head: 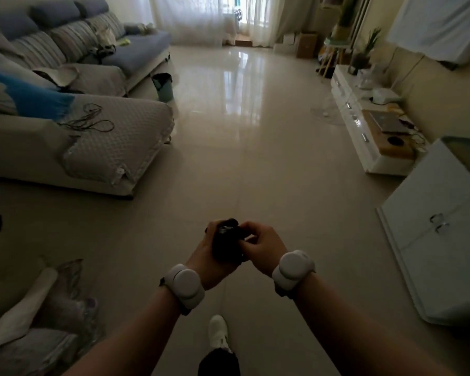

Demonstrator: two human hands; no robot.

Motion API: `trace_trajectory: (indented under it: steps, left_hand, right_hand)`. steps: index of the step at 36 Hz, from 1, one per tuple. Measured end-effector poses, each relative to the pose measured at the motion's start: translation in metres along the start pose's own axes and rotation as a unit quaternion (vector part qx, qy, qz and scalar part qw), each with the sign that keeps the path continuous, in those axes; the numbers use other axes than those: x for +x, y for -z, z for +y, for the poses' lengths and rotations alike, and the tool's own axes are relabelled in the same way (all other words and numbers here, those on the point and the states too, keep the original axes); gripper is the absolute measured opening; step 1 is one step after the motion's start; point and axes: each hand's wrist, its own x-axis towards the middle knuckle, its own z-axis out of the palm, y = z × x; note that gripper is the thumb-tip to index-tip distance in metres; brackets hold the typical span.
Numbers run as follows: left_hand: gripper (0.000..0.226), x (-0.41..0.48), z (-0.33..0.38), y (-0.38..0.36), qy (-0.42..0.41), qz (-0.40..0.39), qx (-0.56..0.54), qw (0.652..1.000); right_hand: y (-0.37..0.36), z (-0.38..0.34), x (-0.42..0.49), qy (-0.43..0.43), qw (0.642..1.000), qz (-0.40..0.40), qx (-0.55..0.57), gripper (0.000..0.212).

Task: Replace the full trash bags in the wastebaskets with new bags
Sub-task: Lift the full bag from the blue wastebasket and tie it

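Observation:
A dark roll of black trash bags (224, 244) sits upright between both hands, low in the middle of the view. My left hand (205, 255) grips the roll from the left side. My right hand (258, 246) pinches its upper edge with curled fingers. Both wrists wear white round bands. Far ahead on the floor, beside the sofa's corner, stands a teal wastebasket (163, 86) lined with a black bag.
A grey sofa (98, 137) with cables and a blue blanket fills the left side. A white low TV cabinet (364, 126) runs along the right wall, with a white cupboard (440, 229) nearer. Glossy tiled floor stretches ahead to curtains. Clutter lies at bottom left.

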Motion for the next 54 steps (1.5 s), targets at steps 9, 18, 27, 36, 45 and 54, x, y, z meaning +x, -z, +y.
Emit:
trace_trajectory:
  steps: [9, 18, 27, 36, 45, 54]
  left_hand:
    - [0.037, 0.146, -0.019, 0.049, 0.065, 0.031, -0.184, 0.980]
    - [0.013, 0.307, -0.014, 0.081, 0.111, 0.125, -0.115, 0.979]
    - [0.033, 0.483, -0.057, 0.097, 0.066, 0.163, 0.071, 0.982]
    - [0.018, 0.616, -0.058, 0.099, 0.155, 0.216, 0.057, 0.962]
    - [0.040, 0.720, -0.116, 0.139, 0.219, 0.293, 0.064, 0.929]
    - [0.034, 0.881, -0.164, 0.217, 0.193, 0.309, 0.078, 0.928]
  right_hand:
    - [0.026, -0.012, 0.158, -0.009, 1.000, -0.015, 0.019, 0.013]
    - [0.076, 0.005, 0.280, -0.068, 0.997, 0.017, 0.027, 0.020]
    - [0.176, 0.037, 0.435, -0.045, 0.987, 0.133, -0.080, 0.044]
    - [0.278, 0.042, 0.595, 0.015, 0.971, 0.127, -0.204, 0.051]
    - [0.286, 0.045, 0.738, 0.023, 0.974, 0.068, -0.217, 0.053]
    - [0.283, 0.017, 0.915, 0.043, 0.972, 0.044, -0.227, 0.054]
